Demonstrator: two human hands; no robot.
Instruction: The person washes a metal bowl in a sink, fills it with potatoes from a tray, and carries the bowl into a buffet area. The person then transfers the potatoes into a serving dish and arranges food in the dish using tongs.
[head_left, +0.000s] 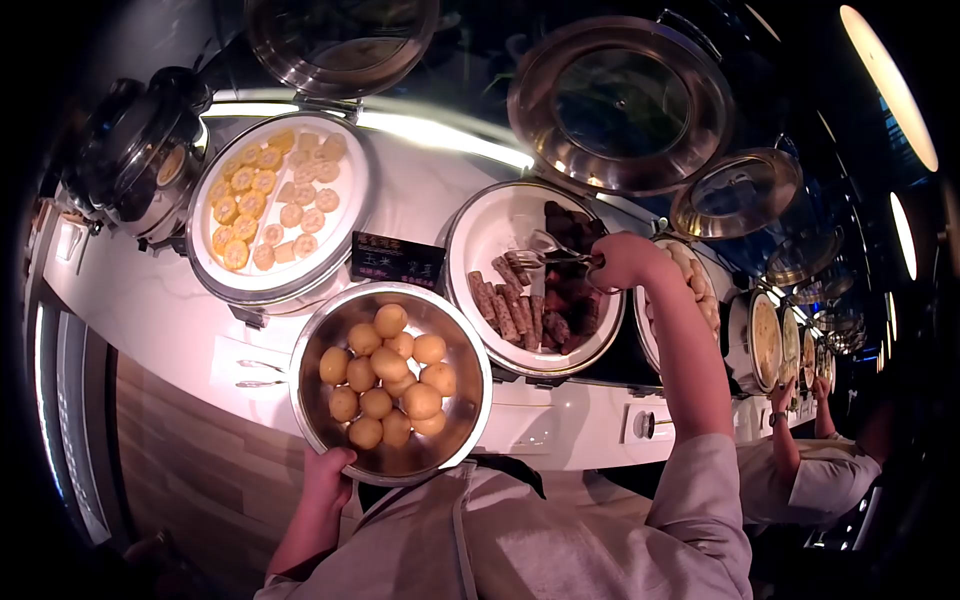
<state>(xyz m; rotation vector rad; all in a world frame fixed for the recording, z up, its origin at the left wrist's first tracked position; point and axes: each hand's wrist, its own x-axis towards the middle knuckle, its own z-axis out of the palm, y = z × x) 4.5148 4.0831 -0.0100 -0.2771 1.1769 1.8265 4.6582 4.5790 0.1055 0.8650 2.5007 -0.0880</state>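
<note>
My left hand [328,478] grips the near left rim of a steel bowl [465,405], its thumb over the edge. Several round, peeled potatoes [388,364] lie inside it. Metal tongs [548,252] are in my right hand [632,262], which is closed around their handle end. The tongs' tips reach over a round white serving dish [485,235], between cut sticks of brown-skinned yam [508,305] on the left and dark purple sweet potatoes [575,305] on the right. Whether the tips hold a piece cannot be made out.
A divided dish [282,195] of corn and pale chunks stands left, beside a black label card [398,260]. Raised lids [620,105] hang behind. Small utensils [262,374] lie on the counter [150,270]. More dishes run right, where another person [810,475] stands.
</note>
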